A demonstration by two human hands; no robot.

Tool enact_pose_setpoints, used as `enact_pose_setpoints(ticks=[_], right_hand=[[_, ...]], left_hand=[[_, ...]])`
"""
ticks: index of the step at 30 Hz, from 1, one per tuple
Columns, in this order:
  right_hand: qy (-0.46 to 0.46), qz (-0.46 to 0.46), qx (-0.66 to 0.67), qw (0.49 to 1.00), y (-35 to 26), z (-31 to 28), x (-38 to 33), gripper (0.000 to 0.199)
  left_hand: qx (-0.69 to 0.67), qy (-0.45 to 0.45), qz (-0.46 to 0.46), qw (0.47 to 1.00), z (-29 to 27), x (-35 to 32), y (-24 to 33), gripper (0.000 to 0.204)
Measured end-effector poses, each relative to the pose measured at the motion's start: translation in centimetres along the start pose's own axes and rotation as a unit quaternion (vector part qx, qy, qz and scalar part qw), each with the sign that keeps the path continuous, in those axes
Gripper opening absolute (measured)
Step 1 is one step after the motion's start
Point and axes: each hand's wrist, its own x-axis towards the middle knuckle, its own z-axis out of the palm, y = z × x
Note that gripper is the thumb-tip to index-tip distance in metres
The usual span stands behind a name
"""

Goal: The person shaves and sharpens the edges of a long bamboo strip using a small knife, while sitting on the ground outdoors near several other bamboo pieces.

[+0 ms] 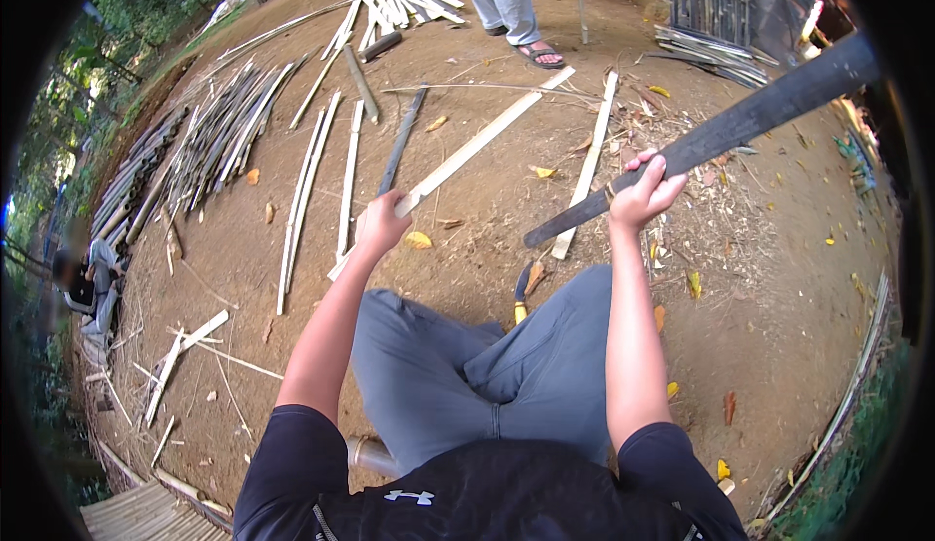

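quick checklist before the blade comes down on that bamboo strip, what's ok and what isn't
1. Right hand closed around the handle of the long dark blade: ok.
2. Left hand gripping the near end of the bamboo strip: ok.
3. Blade raised off the strip, not touching it: ok.
4. Left-hand fingers out of the blade's line: cannot tell, since where the cut lands is not shown.
5. Bystander in sandals stands just past the strip's far end: not ok, I would judge that close.
6. Knees below the blade's handle: not ok, likely in the swing's path.

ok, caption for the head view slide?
Left hand grips a pale split bamboo strip; right hand raises a long dark machete.
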Motion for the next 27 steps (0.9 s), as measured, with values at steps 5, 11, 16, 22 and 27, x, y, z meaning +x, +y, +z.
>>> enact_pose_setpoints(ticks=[5, 11, 16, 22, 27], right_hand=[[0.009, 0.0, 0.007, 1.0, -0.3, -1.7, 0.1, 0.013], [0.028, 0.002, -0.004, 1.0, 0.1, -3.6, 0.1, 0.021], [0.04, 0.009, -0.019, 0.999, 0.2, -4.8, 0.6, 0.021], [0.034, -0.004, -0.028, 0.999, 0.3, -4.9, 0.6, 0.026], [0.042, -0.004, -0.048, 0.998, 0.5, -5.2, 0.9, 0.026]], left_hand=[[-0.001, -0.002, -0.001, 1.0, 4.8, 8.3, 3.1, 0.041], [-0.018, -0.045, -0.01, 0.999, 12.8, 16.6, 6.5, 0.044], [-0.032, -0.035, 0.012, 0.999, 17.6, 21.4, 9.2, 0.048], [-0.05, 0.085, 0.144, 0.985, 22.0, 24.7, 8.6, 0.07], [-0.141, -0.023, 0.166, 0.976, 20.7, 22.8, 2.1, 0.06]])
